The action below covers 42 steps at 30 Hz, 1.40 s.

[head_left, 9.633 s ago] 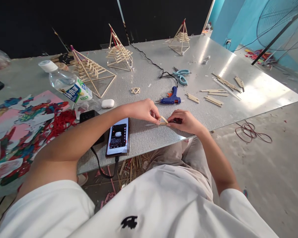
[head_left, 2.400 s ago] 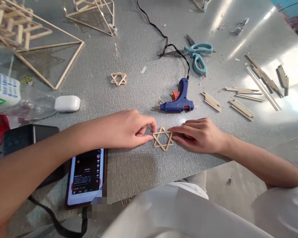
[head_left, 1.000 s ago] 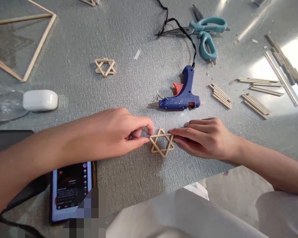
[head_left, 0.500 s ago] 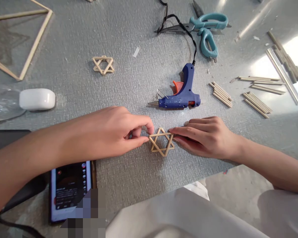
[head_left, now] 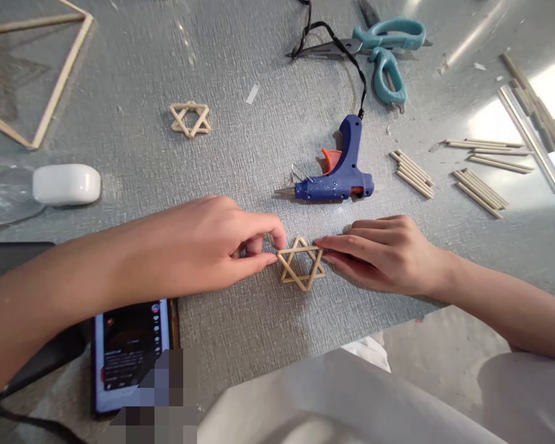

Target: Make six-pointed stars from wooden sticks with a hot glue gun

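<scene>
Between my hands, on the grey textured table, is a six-pointed star of thin wooden sticks [head_left: 300, 250], made of two overlapping triangles. My left hand [head_left: 222, 243] pinches its upper left corner between thumb and forefinger. At the upper right corner, my right hand [head_left: 383, 253] holds the star with thumb and fingertips, its other fingers close together. A blue glue gun [head_left: 335, 187] with an orange trigger lies on its side just beyond the hands, nozzle pointing left. Farther off to the left rests a similar, second stick star [head_left: 190, 119].
Teal-handled scissors [head_left: 388, 37] lie at the back by the black cord [head_left: 358, 71]. Several short stick bundles [head_left: 481, 192] are at right. At left are a large stick frame [head_left: 62, 80], a white-capped clear bottle [head_left: 67, 185] and a lit phone [head_left: 129, 345]. The table edge runs close to me.
Both hands keep the same grip on the star, which stays in place. The view has shifted very slightly; nothing else visibly moves.
</scene>
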### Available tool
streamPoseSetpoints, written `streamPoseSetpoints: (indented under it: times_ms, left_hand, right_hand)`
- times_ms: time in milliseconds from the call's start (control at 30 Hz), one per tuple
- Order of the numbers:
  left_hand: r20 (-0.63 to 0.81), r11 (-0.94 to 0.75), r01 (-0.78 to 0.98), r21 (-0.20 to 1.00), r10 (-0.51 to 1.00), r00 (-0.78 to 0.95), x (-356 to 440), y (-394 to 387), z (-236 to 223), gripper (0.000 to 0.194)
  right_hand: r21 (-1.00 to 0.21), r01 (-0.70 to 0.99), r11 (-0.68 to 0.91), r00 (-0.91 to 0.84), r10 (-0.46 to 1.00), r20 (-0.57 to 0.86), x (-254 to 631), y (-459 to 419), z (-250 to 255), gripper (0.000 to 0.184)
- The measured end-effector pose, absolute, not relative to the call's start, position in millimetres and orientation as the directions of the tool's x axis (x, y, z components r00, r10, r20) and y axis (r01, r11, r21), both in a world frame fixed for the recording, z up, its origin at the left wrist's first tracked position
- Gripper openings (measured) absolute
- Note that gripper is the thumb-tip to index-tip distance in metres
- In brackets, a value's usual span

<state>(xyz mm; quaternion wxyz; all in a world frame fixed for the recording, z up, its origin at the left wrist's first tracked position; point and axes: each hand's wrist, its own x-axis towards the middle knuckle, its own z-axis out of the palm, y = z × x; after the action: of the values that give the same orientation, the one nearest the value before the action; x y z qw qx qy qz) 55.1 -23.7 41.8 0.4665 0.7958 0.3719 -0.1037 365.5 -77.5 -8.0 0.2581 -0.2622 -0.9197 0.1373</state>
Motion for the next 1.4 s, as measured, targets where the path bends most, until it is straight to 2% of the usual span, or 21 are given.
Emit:
streamPoseSetpoints:
  times_ms: [800, 1000, 1400]
  left_hand:
    - [-0.532, -0.275, 0.718, 0.640, 0.515, 0.672, 59.7, -23.5, 46.3, 0.032]
    - [-0.534, -0.267, 0.722, 0.638, 0.521, 0.665, 58.8, -21.8, 44.2, 0.034]
    - [-0.515, -0.270, 0.710, 0.650, 0.531, 0.673, 59.4, -22.7, 45.5, 0.030]
  right_hand:
    - [-0.397, 0.416, 0.818, -0.740, 0.559, 0.375, 367.8, -78.3, -8.1, 0.023]
    - [-0.385, 0.422, 0.820, -0.736, 0.559, 0.383, 366.4, -78.2, -7.4, 0.020]
    - [-0.381, 0.422, 0.823, -0.735, 0.556, 0.387, 366.1, -78.2, -8.2, 0.019]
